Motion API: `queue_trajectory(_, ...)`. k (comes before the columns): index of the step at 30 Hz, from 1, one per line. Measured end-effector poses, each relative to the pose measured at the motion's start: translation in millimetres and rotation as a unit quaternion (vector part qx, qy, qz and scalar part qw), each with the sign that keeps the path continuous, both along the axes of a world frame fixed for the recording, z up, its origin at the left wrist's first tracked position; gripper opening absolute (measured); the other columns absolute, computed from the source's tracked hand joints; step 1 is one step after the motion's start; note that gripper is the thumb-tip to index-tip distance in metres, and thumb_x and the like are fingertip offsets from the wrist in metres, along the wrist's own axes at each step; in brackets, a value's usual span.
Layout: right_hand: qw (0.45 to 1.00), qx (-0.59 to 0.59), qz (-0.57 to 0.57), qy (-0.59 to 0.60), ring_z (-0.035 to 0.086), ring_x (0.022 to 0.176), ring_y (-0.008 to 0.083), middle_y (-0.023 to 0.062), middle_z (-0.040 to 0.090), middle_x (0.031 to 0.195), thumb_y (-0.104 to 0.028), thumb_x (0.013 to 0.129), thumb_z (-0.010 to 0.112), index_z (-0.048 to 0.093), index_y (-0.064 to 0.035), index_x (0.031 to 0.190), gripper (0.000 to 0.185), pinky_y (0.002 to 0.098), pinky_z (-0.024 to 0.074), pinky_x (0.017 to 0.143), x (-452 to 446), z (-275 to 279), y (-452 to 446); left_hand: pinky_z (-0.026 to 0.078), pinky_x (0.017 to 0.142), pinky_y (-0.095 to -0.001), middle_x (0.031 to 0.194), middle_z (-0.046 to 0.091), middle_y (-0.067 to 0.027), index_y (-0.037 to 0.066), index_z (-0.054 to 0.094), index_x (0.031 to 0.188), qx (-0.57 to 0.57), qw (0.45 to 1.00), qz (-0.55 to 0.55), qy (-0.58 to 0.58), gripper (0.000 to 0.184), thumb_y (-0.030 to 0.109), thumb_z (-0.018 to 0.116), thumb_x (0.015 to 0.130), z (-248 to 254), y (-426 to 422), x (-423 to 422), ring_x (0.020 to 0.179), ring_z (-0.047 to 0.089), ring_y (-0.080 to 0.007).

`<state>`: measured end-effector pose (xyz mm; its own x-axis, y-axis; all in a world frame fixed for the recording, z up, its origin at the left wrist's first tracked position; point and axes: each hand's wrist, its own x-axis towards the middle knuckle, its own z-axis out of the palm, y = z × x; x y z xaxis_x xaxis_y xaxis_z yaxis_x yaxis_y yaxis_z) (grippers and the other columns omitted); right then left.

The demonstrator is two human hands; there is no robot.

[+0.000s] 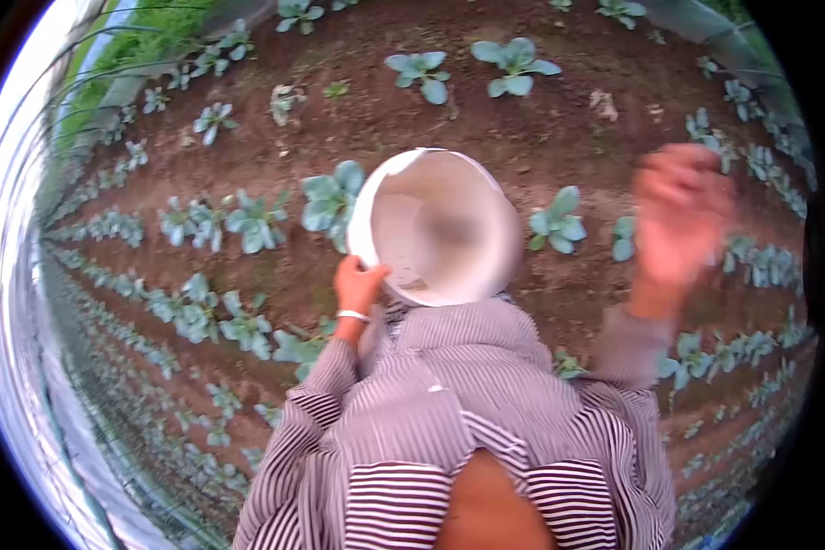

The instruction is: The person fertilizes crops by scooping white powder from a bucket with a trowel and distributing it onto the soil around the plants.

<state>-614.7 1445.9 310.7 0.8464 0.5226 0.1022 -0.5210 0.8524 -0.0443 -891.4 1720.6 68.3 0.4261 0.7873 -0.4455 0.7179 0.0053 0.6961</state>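
Head view, leafy plant: green-blue, just left of the white bucket.
Left hand: mine, clamped on the bucket's near-left rim, thumb over the edge; white band at the wrist.
Bucket: mouth toward the camera, in front of my striped shirt.
Small plant: in soil, right of bucket.
Right hand: mine, raised, well right of bucket; blurred, finger state cannot be told.
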Motion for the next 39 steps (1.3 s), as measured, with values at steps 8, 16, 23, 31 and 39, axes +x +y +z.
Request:
queue_trajectory(8, 0.802, -0.551, 0.214, -0.086, 0.059, 0.076, 0.0119, 0.0052, 0.062, 0.088, -0.018, 0.087, 0.055, 0.058, 0.0004, 0.110, 0.030, 0.0266, 0.0492, 0.064, -28.3, -209.3, 10.9, 0.045, 0.049, -0.0237, 0.072, 0.055, -0.0018, -0.002, 0.058, 0.085, 0.129, 0.984, -0.119, 0.009, 0.026, 0.010, 0.068, 0.064, 12.1, -8.8, -4.9, 0.059, 0.050, -0.0087)
queue_trajectory(16, 0.105, -0.725, 0.257, -0.630, 0.060, 0.098, 0.0305, 0.0181, 0.065, 0.099, -0.021, 0.081, 0.054, 0.068, -0.0013, 0.096, 0.028, 0.0432, 0.0481, 0.078, -127.2, -340.8, 105.7, 0.044, 0.060, -0.0243, 0.077, 0.053, -0.0028, -0.001, 0.059, 0.087, 0.119, 0.976, -0.181, 0.000, 0.033, 0.013, 0.071, 0.060, 61.6, 2.7, -2.2, 0.065, 0.049, -0.0093)
queue_trajectory(23, 0.247, -0.832, 0.217, -0.448, 0.063, 0.089, 0.0329, 0.0246, 0.064, 0.096, -0.019, 0.083, 0.054, 0.064, 0.0037, 0.090, 0.026, 0.0418, 0.0498, 0.076, -160.8, -386.1, 167.6, 0.043, 0.058, -0.0284, 0.073, 0.050, -0.0050, -0.001, 0.055, 0.081, 0.052, 0.983, -0.174, -0.040, 0.036, 0.018, 0.072, 0.056, 41.6, 77.8, -34.8, 0.062, 0.048, -0.0151)
queue_trajectory(31, 0.452, -0.790, 0.247, -0.331, 0.062, 0.068, 0.0220, 0.0152, 0.064, 0.076, -0.019, 0.080, 0.062, 0.060, 0.0015, 0.103, 0.031, 0.0343, 0.0485, 0.060, -221.5, -386.9, 246.1, 0.043, 0.060, -0.0293, 0.072, 0.051, -0.0063, -0.002, 0.056, 0.080, 0.102, 0.971, -0.217, -0.016, 0.036, 0.020, 0.071, 0.056, 46.7, 176.1, -89.4, 0.064, 0.050, -0.0164)
queue_trajectory(39, 0.636, -0.693, 0.274, -0.200, 0.054, 0.064, 0.0083, 0.0031, 0.060, 0.074, -0.017, 0.083, 0.060, 0.056, 0.0001, 0.107, 0.030, 0.0233, 0.0426, 0.057, -267.9, -286.6, 297.4, 0.045, 0.050, -0.0266, 0.074, 0.057, -0.0053, -0.003, 0.058, 0.080, 0.091, 0.985, -0.141, 0.040, 0.032, 0.018, 0.072, 0.060, 15.0, 262.7, -131.4, 0.057, 0.053, -0.0119)
